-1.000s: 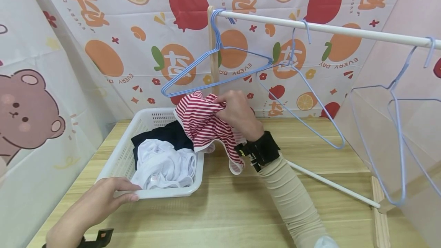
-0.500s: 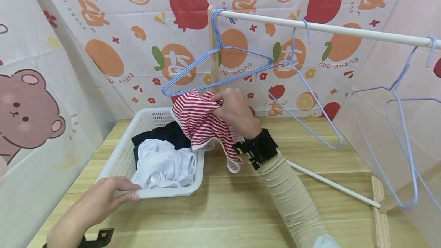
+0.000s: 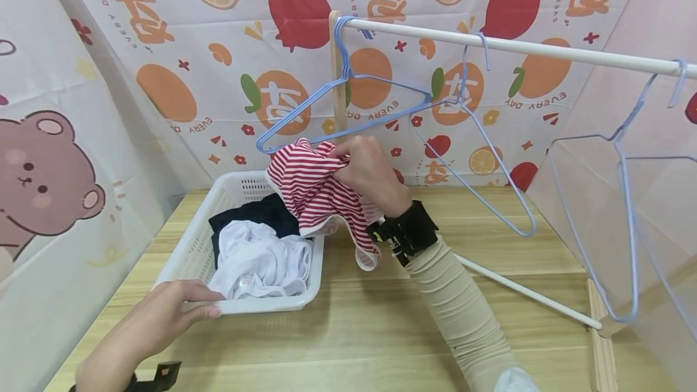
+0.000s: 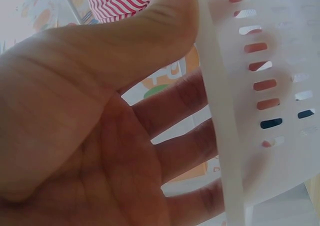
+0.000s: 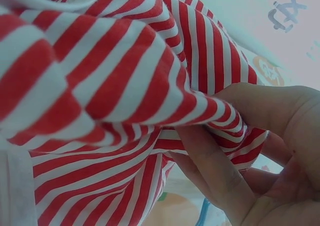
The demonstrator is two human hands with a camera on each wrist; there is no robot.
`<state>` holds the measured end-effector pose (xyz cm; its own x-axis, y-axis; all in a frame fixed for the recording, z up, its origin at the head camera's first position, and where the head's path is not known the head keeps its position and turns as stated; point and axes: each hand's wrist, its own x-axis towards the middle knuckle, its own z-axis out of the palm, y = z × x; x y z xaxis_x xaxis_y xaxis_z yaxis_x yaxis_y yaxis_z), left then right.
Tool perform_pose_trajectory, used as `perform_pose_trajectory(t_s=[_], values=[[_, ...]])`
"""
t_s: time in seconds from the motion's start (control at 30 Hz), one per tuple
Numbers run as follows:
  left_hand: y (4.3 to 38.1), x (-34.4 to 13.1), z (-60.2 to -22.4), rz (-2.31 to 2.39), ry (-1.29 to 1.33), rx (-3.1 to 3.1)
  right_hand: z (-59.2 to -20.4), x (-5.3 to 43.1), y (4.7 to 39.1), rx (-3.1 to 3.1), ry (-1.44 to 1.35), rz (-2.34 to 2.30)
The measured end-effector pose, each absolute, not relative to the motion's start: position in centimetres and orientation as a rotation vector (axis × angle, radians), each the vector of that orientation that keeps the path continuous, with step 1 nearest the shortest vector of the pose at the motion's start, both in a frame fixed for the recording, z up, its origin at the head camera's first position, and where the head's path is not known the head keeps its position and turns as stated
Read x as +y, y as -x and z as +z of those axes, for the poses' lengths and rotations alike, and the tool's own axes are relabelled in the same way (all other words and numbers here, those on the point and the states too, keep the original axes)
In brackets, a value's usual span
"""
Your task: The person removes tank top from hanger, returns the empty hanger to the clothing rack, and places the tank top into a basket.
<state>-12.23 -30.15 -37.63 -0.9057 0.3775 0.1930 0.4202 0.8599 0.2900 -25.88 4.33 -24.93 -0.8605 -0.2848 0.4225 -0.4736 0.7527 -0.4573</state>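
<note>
My left hand (image 3: 171, 310) grips the near left rim of a white plastic basket (image 3: 272, 305). Its thumb stays outside while the fingers reach over behind the slotted wall (image 4: 235, 111). Above the basket's right side, my right hand (image 3: 373, 174) holds up a red-and-white striped garment (image 3: 313, 183) with pale edging. In the right wrist view the thumb and fingers (image 5: 212, 161) pinch a gathered fold of the striped cloth (image 5: 130, 81); the rest hangs in loose folds. Inside the basket, a crumpled white garment (image 3: 261, 259) lies partly over a black one (image 3: 258, 213).
A rack with a white rail (image 3: 523, 46) spans the back and right. Several blue hangers (image 3: 305, 112) bunch at its left post, another hanger (image 3: 498, 168) hangs mid-rail, and more blue hangers (image 3: 626, 210) hang at the right. A white lower bar (image 3: 528, 292) crosses the wooden table (image 3: 348, 349).
My right hand has drifted slightly left and up, carrying the striped garment further over the basket. The hangers on the right sway a little. My left hand stays at the rim.
</note>
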Motion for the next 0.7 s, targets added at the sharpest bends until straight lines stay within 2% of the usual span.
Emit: perform_pose_trajectory(t_s=[0.7], values=[[12.2,-30.28,-37.84,-0.492,0.646,-2.874,-24.23,3.55,25.52,-2.542,-0.644,0.885]])
